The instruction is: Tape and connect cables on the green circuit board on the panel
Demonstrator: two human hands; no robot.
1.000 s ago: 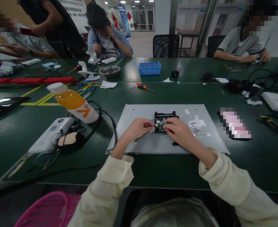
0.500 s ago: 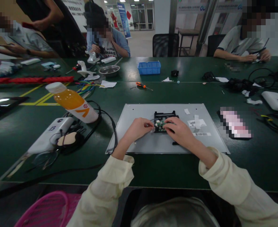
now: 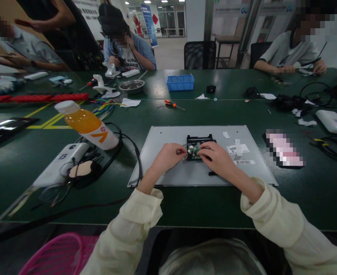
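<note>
A flat grey metal panel (image 3: 171,133) lies on the green table in front of me. On it sits a black plastic frame (image 3: 200,137) with a small green circuit board (image 3: 194,151) in it. My right hand (image 3: 218,156) is closed on the board's right edge, thumb and fingers pinched, and hides that side. My left hand (image 3: 170,156) is at the board's left edge, its thumb and fingertips pressed together. Whatever is between those fingertips is too small to make out. White labels (image 3: 237,149) are stuck on the panel right of my right hand.
Left of the panel stand a tilted juice bottle (image 3: 91,126), a white power bank (image 3: 61,164) and black cables (image 3: 132,141). A phone (image 3: 283,149) lies to the right. Beyond are an orange screwdriver (image 3: 172,104), a blue basket (image 3: 180,83) and a metal bowl (image 3: 132,86). Other people sit across the table.
Both hands stay at the board with hardly any movement. A pale, see-through bit beneath my left fingertips no longer shows. The view has shifted slightly.
</note>
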